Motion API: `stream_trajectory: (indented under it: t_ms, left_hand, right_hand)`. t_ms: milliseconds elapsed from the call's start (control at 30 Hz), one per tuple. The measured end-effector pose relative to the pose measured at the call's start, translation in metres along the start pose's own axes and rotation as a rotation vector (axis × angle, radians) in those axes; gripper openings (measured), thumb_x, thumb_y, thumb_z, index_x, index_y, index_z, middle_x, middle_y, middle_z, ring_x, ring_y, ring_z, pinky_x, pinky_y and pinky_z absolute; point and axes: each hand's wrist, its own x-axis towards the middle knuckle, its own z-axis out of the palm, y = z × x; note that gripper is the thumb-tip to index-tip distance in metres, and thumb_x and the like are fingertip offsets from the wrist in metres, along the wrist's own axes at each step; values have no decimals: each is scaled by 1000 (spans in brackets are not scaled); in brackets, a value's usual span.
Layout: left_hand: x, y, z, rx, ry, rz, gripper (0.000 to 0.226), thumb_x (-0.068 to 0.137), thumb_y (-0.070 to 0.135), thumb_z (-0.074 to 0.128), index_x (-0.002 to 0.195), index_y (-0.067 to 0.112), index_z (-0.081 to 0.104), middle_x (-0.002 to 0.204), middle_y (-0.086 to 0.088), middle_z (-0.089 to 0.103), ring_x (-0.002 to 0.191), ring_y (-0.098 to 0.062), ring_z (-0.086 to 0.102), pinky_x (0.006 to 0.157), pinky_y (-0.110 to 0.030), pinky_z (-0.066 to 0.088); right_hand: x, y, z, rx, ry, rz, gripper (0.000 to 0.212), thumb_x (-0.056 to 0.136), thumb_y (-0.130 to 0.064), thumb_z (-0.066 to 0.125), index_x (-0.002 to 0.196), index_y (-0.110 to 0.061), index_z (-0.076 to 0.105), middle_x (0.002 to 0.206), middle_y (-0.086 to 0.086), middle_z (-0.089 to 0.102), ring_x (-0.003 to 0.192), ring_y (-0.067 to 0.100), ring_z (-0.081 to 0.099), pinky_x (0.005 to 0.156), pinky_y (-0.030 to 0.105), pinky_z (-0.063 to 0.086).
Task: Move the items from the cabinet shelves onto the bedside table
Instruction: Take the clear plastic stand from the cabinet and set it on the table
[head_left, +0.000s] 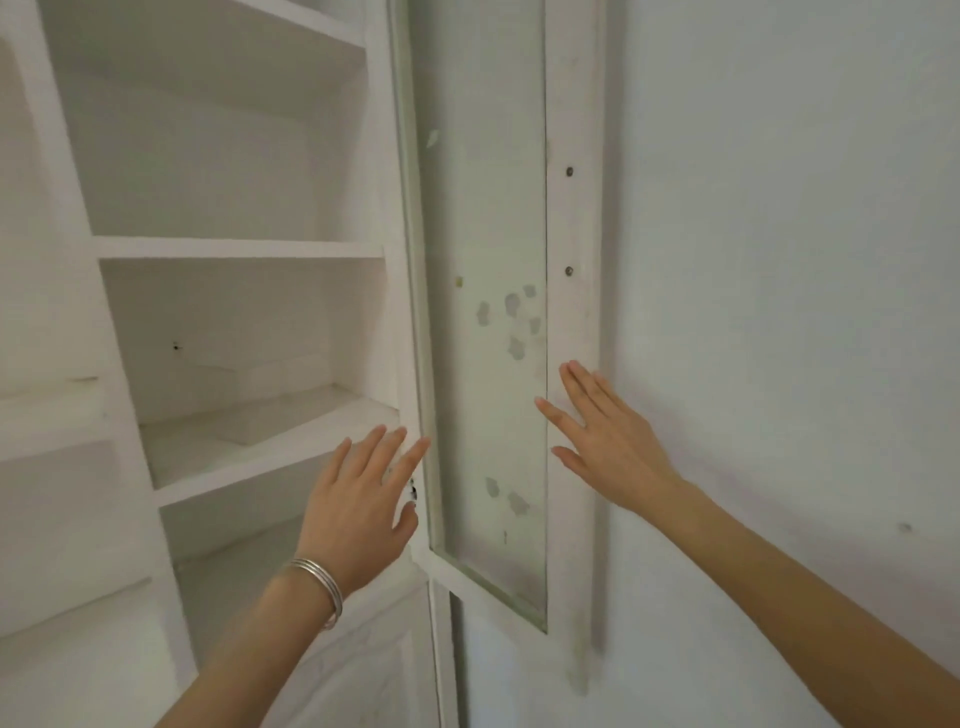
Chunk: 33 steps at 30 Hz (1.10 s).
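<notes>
A white built-in cabinet (239, 248) with several shelves fills the left half of the view. Its shelves look bare; only a pale flat patch (244, 431) shows on the middle shelf, and I cannot tell what it is. The glass-paned cabinet door (483, 322) stands swung open against the wall. My left hand (358, 509), with silver bangles on the wrist, hovers open at the door's inner edge by the latch. My right hand (608, 441) is open with fingers spread, flat near the door's outer frame. Neither hand holds anything. The bedside table is out of view.
A plain pale wall (779, 260) takes up the right side. Two screws (570, 170) show in the door frame. A lower cabinet door panel (363, 654) lies below my left forearm. Paint chips mark the glass.
</notes>
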Motion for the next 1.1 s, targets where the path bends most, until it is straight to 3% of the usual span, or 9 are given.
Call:
stream_trajectory:
  t_ms: [167,333,500,733,800,933,1100]
  left_hand:
    - [7,-11,15,-47,10,6,61,79,37,35,138,20,42,133,-9,54,125,-30,48,102,-50,38]
    - [4,-54,26,-45,3,5,65,76,31,59,137,20,40,133,-9,54,125,-31,48,101,-52,39]
    - [-5,-120,31,6,-36,-61,61,78,36,38,136,20,45,134,-9,53,125,-30,47,101,-50,38]
    - [-35,-216,39,88,-16,-78,59,77,35,40,131,15,52,135,-12,51,127,-32,45,106,-48,30]
    - [-40,-236,42,115,-22,-85,57,78,35,40,130,14,53,134,-13,52,127,-33,45,105,-46,27]
    - [-43,-258,56,134,-59,-93,57,78,35,39,129,13,53,135,-15,51,128,-33,42,108,-47,30]
    - [-39,-259,79,179,-101,-65,58,77,34,40,131,17,47,137,-11,50,131,-32,40,106,-47,34]
  right_hand:
    - [3,-17,-1,-2,-27,3,59,81,-35,69,133,-15,50,141,30,37,134,42,30,108,47,18]
    - [18,-53,4,8,-68,13,51,92,-38,33,135,-16,47,142,23,39,136,39,29,111,51,15]
    - [62,-117,29,152,-50,-79,52,98,-37,20,129,-12,53,136,18,50,131,32,41,108,47,22]
    - [139,-197,68,294,55,-109,46,88,-29,38,122,-8,60,125,15,60,120,29,53,100,44,43]
    - [159,-214,78,334,79,-111,43,89,-27,41,121,-7,60,124,14,60,119,29,54,98,46,44]
    - [204,-237,103,412,120,-152,41,78,-13,72,117,-5,61,119,15,63,113,31,58,94,46,46]
    - [261,-244,132,520,92,-195,47,72,-9,77,116,-5,61,116,14,64,107,32,60,87,43,49]
